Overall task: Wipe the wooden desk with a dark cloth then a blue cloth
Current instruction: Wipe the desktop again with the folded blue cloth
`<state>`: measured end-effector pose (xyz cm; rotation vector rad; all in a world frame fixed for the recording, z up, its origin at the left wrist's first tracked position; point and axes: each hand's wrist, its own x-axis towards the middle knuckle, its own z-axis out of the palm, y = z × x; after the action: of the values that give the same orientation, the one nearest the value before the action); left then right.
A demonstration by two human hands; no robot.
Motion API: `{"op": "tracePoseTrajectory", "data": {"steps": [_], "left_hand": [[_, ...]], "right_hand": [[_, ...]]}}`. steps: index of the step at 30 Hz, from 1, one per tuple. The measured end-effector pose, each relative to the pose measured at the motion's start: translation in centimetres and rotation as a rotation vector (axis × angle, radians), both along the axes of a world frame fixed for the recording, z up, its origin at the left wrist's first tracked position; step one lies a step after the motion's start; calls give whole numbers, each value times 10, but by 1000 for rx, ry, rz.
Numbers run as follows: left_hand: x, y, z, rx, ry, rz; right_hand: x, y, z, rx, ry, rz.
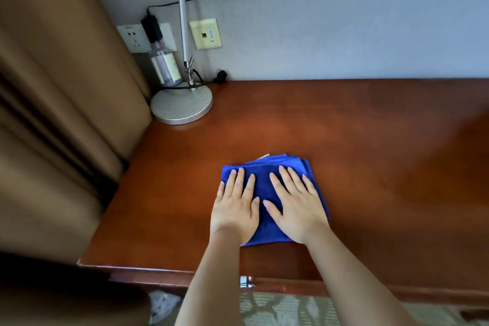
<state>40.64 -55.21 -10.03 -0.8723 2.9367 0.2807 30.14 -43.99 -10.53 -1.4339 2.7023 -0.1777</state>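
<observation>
A folded blue cloth (267, 188) lies flat on the reddish wooden desk (357, 145), near its front edge and left of centre. My left hand (235, 206) presses flat on the cloth's left half with straight, slightly spread fingers. My right hand (296, 206) presses flat on its right half the same way. A small tan tag pokes out at the cloth's far edge. No dark cloth is in view.
A lamp with a round grey base (181, 106) and a metal pole stands at the desk's back left corner. A clear bottle (162, 61) stands behind it by the wall sockets (132, 37). A brown curtain (60, 103) hangs along the left edge. Patterned carpet (285, 309) shows below the desk front.
</observation>
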Motion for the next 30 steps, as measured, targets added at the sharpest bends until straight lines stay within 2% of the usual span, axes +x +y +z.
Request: {"op": "tracePoseTrajectory", "data": {"steps": [9, 19, 30], "left_hand": [[16, 13, -3, 0, 8, -28], [-12, -6, -6, -32, 30, 15], [13, 31, -4, -22, 9, 0]], "right_hand": [[21, 17, 0, 21, 12, -45], [-15, -6, -5, -38, 28, 37], [11, 36, -1, -13, 11, 4]]}}
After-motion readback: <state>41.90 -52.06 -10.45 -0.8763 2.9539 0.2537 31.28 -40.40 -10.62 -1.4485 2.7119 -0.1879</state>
